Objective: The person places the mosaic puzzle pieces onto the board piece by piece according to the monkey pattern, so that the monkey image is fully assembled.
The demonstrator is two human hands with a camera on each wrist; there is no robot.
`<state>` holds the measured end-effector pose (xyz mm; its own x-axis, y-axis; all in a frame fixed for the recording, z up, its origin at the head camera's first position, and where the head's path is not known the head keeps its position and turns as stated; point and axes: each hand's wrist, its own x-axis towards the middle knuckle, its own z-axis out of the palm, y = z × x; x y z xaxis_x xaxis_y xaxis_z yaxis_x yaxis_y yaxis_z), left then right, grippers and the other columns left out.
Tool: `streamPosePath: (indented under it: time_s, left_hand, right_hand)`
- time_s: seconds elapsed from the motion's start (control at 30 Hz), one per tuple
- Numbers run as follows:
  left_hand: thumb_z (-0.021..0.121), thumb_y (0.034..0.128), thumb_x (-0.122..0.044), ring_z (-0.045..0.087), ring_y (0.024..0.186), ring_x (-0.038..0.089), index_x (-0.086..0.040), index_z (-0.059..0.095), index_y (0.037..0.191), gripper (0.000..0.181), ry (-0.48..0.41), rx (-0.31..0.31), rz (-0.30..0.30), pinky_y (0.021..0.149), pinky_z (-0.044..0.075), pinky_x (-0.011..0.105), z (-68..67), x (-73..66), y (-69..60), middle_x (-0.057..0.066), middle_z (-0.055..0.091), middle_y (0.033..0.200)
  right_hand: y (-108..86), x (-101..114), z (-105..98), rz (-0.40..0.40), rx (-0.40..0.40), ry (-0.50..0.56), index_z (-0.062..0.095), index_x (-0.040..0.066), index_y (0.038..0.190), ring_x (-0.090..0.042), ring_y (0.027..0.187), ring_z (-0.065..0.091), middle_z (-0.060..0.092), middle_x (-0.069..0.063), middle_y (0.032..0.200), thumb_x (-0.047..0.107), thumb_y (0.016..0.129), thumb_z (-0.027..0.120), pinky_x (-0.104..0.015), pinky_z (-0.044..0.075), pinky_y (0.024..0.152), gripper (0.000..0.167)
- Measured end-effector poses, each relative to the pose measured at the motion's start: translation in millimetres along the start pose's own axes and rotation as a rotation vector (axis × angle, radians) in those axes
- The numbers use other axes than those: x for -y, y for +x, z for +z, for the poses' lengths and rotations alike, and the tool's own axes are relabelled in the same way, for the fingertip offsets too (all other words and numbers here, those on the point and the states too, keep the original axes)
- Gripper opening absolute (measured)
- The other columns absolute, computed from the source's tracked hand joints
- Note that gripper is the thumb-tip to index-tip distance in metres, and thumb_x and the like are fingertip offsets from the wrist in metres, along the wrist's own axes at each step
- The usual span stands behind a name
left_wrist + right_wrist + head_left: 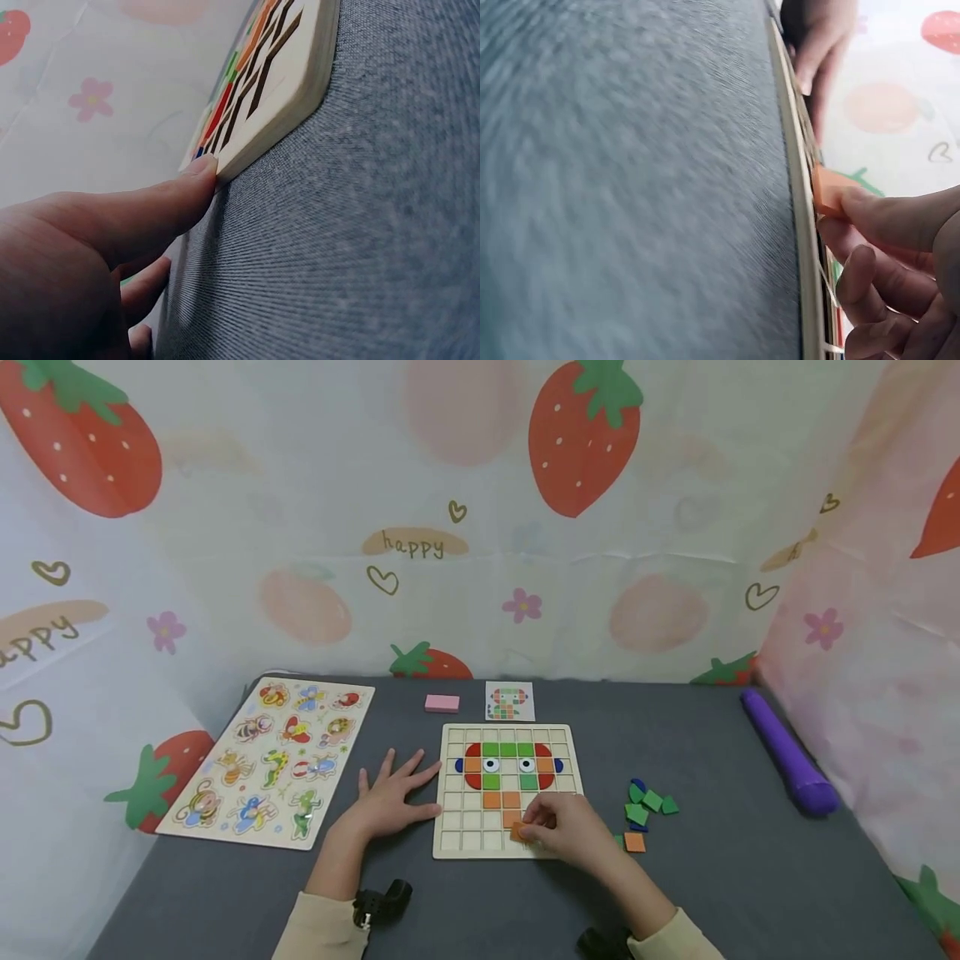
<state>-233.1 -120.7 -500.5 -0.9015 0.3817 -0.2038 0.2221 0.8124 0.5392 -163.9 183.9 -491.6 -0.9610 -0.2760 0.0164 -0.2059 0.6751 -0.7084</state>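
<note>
A wooden grid board (459, 842) holds red, green, orange and blue pieces, two of them with eyes. My right hand (570, 831) pinches an orange square (519, 832) over the lower rows of the board; in the right wrist view the orange piece (831, 191) is tilted between thumb and fingers of the hand (900, 262). Spread flat on the cloth, my left hand (386, 802) touches the board's left edge with its fingers. The left wrist view has that hand's thumb (150, 217) against the board's edge (262, 142).
Loose green, blue and orange pieces (634, 842) lie right of the board. Behind it are a pattern card (510, 702) and a pink block (442, 703). A sticker-like insect board (270, 764) lies at left, a purple cylinder (787, 752) at far right.
</note>
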Motion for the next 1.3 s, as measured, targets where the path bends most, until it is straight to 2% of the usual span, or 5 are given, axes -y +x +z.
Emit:
streamPosePath:
  time_s: [0.37,0.77,1.07,1.3]
  left_hand:
    - [0.070,0.0906,-0.052,-0.007,0.155,0.045,-0.029,0.039,0.157,0.076,0.008,0.007,-0.002,0.112,-0.010,0.077,-0.9,-0.9,-0.3,0.007,0.020,0.169]
    - [0.069,0.0908,-0.053,-0.008,0.155,0.045,-0.030,0.039,0.157,0.076,0.014,0.007,0.009,0.111,-0.010,0.078,-0.6,2.6,2.9,0.006,0.019,0.169]
    - [0.070,0.0907,-0.052,-0.008,0.155,0.045,-0.030,0.039,0.157,0.076,0.014,0.003,0.002,0.111,-0.010,0.078,1.0,3.1,4.1,0.006,0.020,0.169]
    - [0.070,0.0903,-0.052,-0.008,0.155,0.045,-0.030,0.040,0.156,0.076,0.013,0.001,0.002,0.111,-0.010,0.077,1.0,3.1,3.7,0.006,0.021,0.169]
  right_hand:
    - [2.3,3.7,8.6,-0.010,0.058,-0.048,0.073,0.023,0.082,-0.005,0.065,0.055,0.063,0.014,0.073,0.023,0.089,0.078,-0.024,0.046,0.059,0.009]
    - [-2.9,11.9,4.5,0.024,0.024,-0.131,0.073,0.023,0.083,-0.005,0.064,0.052,0.062,0.014,0.073,0.023,0.087,0.080,-0.026,0.043,0.059,0.008]
    - [-8.4,2.2,-14.2,0.095,-0.046,-0.113,0.074,0.021,0.085,-0.007,0.065,0.054,0.064,0.012,0.073,0.019,0.086,0.081,-0.026,0.044,0.059,0.007]
    - [-12.6,-17.8,-41.7,0.197,-0.105,-0.014,0.076,0.016,0.092,-0.010,0.069,0.059,0.067,0.006,0.078,0.016,0.089,0.078,-0.029,0.049,0.060,0.004]
